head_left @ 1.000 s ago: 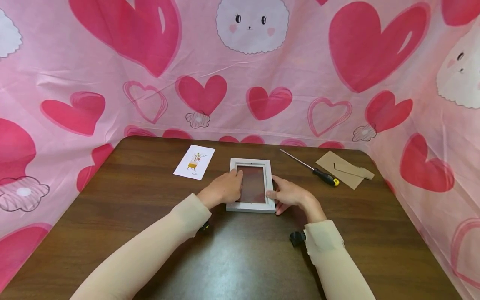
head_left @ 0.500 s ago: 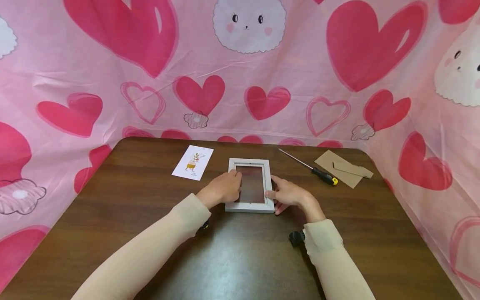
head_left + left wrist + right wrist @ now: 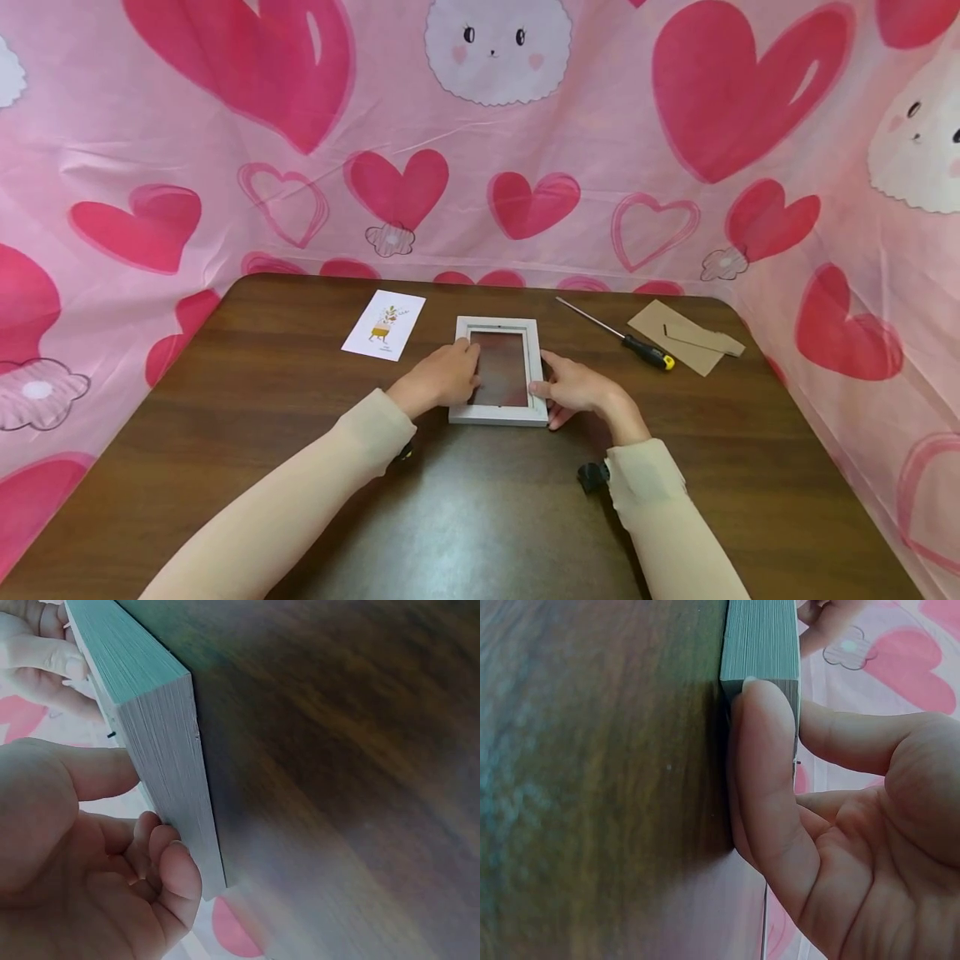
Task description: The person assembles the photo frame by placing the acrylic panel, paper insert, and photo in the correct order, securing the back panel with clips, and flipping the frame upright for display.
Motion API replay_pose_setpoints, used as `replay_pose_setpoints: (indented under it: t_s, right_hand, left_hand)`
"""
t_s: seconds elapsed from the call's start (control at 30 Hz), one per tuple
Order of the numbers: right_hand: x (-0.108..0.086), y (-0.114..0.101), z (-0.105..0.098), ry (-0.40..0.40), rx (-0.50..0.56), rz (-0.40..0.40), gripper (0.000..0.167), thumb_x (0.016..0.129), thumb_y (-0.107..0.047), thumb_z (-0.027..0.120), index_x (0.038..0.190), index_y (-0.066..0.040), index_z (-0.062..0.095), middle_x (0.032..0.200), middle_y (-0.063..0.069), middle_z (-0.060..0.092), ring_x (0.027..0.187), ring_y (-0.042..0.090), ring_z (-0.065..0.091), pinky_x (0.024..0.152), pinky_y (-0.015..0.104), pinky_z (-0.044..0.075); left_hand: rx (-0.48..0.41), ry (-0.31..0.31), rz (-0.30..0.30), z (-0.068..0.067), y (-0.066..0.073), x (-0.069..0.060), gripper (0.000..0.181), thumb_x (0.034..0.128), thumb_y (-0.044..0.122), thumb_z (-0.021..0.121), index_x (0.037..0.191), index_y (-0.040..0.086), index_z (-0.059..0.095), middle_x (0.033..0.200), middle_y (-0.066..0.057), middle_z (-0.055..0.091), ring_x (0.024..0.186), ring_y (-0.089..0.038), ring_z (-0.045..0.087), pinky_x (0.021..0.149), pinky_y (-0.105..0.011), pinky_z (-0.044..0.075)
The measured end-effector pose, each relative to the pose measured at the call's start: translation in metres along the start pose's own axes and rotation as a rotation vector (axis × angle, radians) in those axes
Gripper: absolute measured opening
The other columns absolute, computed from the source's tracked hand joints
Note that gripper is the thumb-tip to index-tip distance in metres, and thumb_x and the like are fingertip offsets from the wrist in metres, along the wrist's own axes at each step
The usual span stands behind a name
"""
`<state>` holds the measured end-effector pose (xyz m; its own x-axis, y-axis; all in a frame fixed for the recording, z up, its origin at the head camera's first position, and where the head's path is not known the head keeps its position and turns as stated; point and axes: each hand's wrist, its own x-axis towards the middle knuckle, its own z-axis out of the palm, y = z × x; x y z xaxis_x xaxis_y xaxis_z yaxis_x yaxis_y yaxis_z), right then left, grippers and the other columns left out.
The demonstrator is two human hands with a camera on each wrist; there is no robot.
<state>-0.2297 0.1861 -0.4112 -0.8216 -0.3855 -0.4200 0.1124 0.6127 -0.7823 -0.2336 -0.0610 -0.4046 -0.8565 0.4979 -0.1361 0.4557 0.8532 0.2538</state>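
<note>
The picture frame (image 3: 501, 414) lies flat on the bench (image 3: 450, 517), straight in front of the person and squarely between the two hands. Its long axis runs away from the body, from the near bar to the far bar, so the hands come at it across that axis, one from each side, each meeting a long bar. The left hand (image 3: 442, 379) sits on the left bar and reaches over it, fingertips at the inner edge beside the dark, reddish pane (image 3: 501, 367). In the left wrist view its thumb crosses onto the face while the other fingers curl at the outer side; that grip appears clamped on the bar, though the index fingertip is hidden there. The right hand (image 3: 581, 387) has its grip clamped on the right bar, thumb on top and fingers along the outer side, towards the near corner.

Both hands touch the frame, so neither is nearer to it, but the left one covers more of its face and stands nearer to the pane. Well apart, beyond the left hand, lies a printed card (image 3: 383, 326). Nearer to the right hand is the screwdriver (image 3: 647, 352), its handle towards the person, with a cardboard piece (image 3: 690, 354) just beside it.
</note>
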Motion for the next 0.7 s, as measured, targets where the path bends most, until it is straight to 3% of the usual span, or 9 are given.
replay_pose_setpoints:
  t_s: [0.37,0.7]
  right_hand:
    - [-0.0007,-0.0029,-0.0006,0.002,-0.009,-0.001,0.083,0.107,-0.019,0.065,0.169,-0.003,0.013,0.095,0.019,0.058,0.057,0.02,0.067,0.061,0.039,0.065]
    - [-0.002,-0.0021,0.0001,0.0,0.007,-0.001,0.082,0.107,-0.018,0.066,0.168,-0.003,0.014,0.096,0.02,0.059,0.057,0.021,0.067,0.061,0.039,0.065]
  left_hand:
    - [-0.016,0.007,0.014,-0.001,-0.0034,-0.0018,0.054,0.1071,0.021,0.063,0.149,-0.009,0.048,0.126,-0.023,0.057,0.114,-0.036,0.064,0.105,-0.045,0.054]
    - [-0.053,-0.014,0.003,0.0001,-0.0063,-0.0014,0.061,0.1077,0.024,0.063,0.156,-0.008,0.042,0.14,-0.025,0.056,0.126,-0.037,0.062,0.111,-0.047,0.051]
